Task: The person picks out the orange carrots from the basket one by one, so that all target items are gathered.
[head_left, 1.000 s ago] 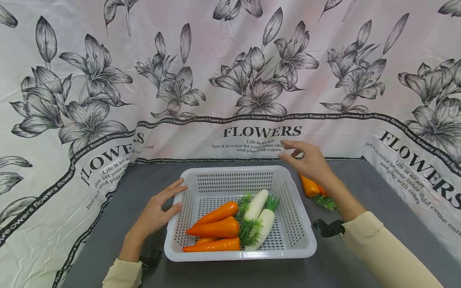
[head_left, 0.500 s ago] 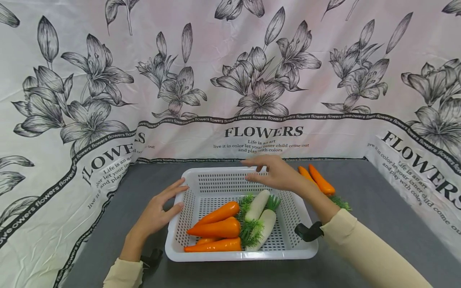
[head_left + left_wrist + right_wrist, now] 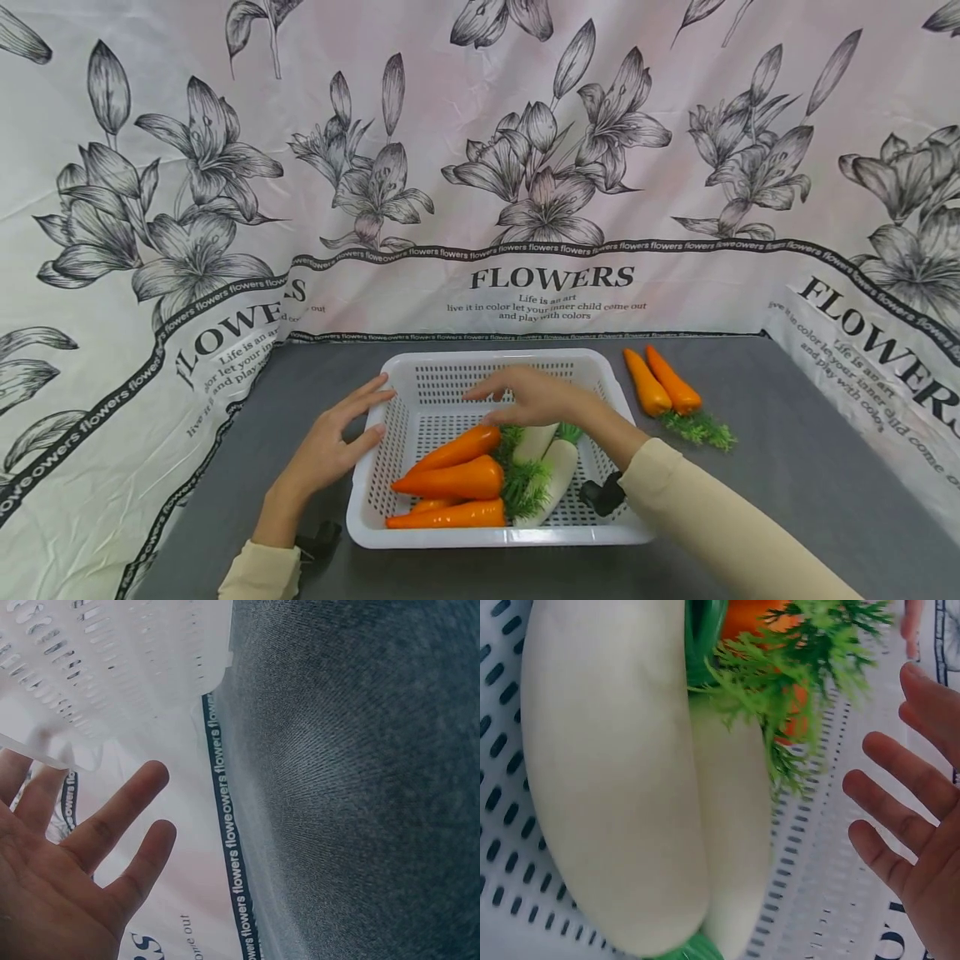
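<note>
A white perforated plastic basket (image 3: 495, 537) stands on the grey table, holding several orange carrots (image 3: 450, 481) at its left and two white radishes (image 3: 555, 483) beside their green tops. My left hand (image 3: 324, 450) rests its fingertips on the basket's left rim; in the left wrist view the fingers are extended at that rim. Over the inside of the basket hovers my right hand (image 3: 536, 396), fingers spread and pointing left, just above the uppermost carrot. In the right wrist view nothing lies between the fingers of the right hand (image 3: 922, 810), and the radishes (image 3: 622, 787) fill the foreground.
Two more carrots (image 3: 663, 385) with green leaves lie on the grey table (image 3: 787, 500) right of the basket. A white cloth (image 3: 375, 292) printed with flowers and lettering stands behind the table and along its sides.
The right hand has moved left and down from above the two carrots beside the basket to over its inside, bringing those carrots into full view. The left hand stays on the rim.
</note>
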The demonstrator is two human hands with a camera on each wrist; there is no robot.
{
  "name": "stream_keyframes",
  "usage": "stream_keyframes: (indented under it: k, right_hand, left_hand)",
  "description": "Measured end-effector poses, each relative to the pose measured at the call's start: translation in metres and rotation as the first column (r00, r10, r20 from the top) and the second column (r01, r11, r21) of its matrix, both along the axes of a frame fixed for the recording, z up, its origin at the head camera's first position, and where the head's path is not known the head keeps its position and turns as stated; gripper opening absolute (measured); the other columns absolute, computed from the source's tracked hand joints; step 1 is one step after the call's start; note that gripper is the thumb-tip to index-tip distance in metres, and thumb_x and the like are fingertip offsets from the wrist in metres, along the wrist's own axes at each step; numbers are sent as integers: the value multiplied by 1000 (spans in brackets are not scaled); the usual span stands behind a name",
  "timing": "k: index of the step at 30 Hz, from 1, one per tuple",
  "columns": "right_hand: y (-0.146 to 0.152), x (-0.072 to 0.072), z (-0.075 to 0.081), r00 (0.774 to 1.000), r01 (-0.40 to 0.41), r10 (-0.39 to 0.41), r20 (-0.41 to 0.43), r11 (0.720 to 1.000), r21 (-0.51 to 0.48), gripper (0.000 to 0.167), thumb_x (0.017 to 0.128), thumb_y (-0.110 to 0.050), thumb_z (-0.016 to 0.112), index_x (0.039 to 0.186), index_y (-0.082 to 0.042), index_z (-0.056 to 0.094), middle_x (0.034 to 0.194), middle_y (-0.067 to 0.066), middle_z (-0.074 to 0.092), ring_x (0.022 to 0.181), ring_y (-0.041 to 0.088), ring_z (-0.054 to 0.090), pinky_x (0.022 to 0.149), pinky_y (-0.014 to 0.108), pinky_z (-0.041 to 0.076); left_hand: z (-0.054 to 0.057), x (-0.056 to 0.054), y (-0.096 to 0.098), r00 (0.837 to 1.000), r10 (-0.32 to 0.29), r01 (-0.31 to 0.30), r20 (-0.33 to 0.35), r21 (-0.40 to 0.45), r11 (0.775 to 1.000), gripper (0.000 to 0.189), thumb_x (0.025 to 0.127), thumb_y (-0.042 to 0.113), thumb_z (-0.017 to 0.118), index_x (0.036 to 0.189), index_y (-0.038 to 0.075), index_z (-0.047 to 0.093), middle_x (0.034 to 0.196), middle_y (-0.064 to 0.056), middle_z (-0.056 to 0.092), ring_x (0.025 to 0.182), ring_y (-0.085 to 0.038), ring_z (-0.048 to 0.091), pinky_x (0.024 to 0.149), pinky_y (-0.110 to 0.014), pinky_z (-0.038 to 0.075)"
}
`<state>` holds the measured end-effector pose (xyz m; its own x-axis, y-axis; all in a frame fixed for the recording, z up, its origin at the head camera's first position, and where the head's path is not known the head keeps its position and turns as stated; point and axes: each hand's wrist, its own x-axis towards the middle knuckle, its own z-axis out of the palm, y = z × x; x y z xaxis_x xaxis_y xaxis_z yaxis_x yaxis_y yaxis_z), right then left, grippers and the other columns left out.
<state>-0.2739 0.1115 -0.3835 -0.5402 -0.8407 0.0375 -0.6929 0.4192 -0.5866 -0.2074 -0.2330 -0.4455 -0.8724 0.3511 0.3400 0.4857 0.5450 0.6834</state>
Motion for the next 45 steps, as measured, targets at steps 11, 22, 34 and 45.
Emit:
stream_keyframes:
  k: [11, 22, 34, 45]
  right_hand:
    - [-8, -6, -16, 998, -33, 30, 57, 998, 45, 37, 95, -17, 71, 131, -6, 68, 133, 10, 70, 119, 32, 67, 102, 46, 55]
    - [-12, -8, -29, 995, -31, 22, 94, 995, 91, 38, 91, -17, 75, 129, -10, 71, 130, 3, 72, 112, 20, 68, 101, 40, 55]
    - [-12, -6, -34, 994, -12, -1, 108, 994, 113, 40, 91, -16, 76, 130, -11, 70, 128, 1, 73, 108, 16, 70, 100, 38, 55]
    - [-13, -7, -42, 998, -8, 1, 60, 993, 122, 42, 91, -19, 76, 132, -11, 69, 130, 1, 72, 110, 14, 68, 98, 33, 55]
  left_hand:
    - [0, -1, 1, 1000, 0, 0, -3, 5, 1000, 49, 97, 27, 63, 145, 21, 58, 164, 0, 39, 148, -38, 40, 109, -70, 39]
    - [-1, 0, 0, 1000, 2, -2, 9, 5, 1000, 48, 97, 27, 63, 145, 20, 58, 164, -1, 39, 149, -38, 40, 110, -69, 38]
    - [-2, 0, 0, 1000, 0, 0, 3, 8, 1000, 48, 97, 25, 64, 145, 22, 58, 164, -2, 39, 148, -38, 40, 110, -70, 37]
    - [-1, 0, 0, 1000, 3, -3, 16, 10, 1000, 48, 97, 26, 63, 145, 19, 58, 164, -1, 39, 149, -38, 40, 111, -70, 37]
